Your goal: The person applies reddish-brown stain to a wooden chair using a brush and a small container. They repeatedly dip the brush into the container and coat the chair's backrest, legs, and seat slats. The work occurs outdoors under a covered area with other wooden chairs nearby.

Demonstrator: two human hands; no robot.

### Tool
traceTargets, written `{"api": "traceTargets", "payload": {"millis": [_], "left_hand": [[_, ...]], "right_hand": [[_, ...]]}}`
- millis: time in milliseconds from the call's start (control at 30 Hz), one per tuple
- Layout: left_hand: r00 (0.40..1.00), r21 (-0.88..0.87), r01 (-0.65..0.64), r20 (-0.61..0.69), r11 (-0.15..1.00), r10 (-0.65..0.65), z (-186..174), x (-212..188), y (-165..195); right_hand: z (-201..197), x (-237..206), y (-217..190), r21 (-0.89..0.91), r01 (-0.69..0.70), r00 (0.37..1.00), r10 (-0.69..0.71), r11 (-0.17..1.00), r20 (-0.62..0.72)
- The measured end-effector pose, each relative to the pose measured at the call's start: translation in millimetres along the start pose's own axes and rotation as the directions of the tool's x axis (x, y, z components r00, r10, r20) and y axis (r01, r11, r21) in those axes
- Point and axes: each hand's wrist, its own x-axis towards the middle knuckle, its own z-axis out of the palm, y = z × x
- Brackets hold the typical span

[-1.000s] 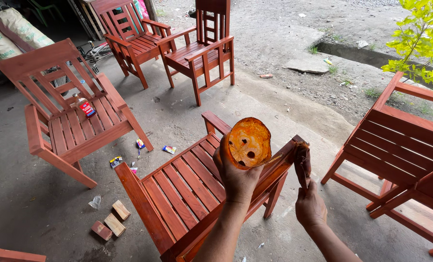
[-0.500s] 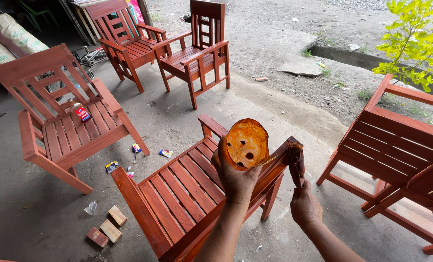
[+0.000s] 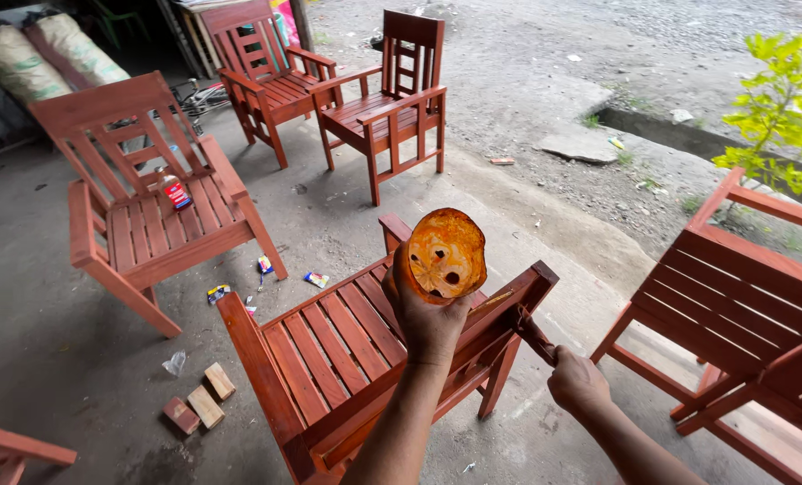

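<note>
Stain work outdoors: our left hand [image 3: 429,316] grips an orange-smeared tub [image 3: 446,254] above the red slatted chair [image 3: 347,350], while at 4 o'clock our right hand [image 3: 579,382] clasps what looks like a brush [image 3: 534,334]. Tilted, the tub risks dripping onto the slats.

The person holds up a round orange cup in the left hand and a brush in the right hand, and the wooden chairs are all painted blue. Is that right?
Not quite. The head view shows the chairs are reddish-brown, not blue. The rest holds: the left hand holds up the round orange cup, and the right hand grips a brush.
</note>
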Motion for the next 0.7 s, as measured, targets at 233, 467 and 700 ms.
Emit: {"api": "traceTargets", "payload": {"millis": [233, 467, 700], "left_hand": [[0.985, 0.081, -0.022, -0.167, 0.996, 0.036, 22.4, 6.0, 13.1], [0.964, 0.113, -0.045, -0.256, 0.993, 0.073, 47.8, -10.6, 21.7], [0.952, 0.276, 0.011, -0.298, 0.961, 0.075, 40.6, -14.8, 28.5]], "right_hand": [[-25.9, -51.3, -3.9, -0.153, 0.504, 0.853, -0.518, 0.85, -0.066], [-20.1, -61.5, -72.2, -0.385, 0.838, 0.477, -0.861, 0.386, 0.176], [-25.3, -15.7, -47.7, -0.328, 0.847, 0.461, -0.886, 0.419, 0.058]]}}
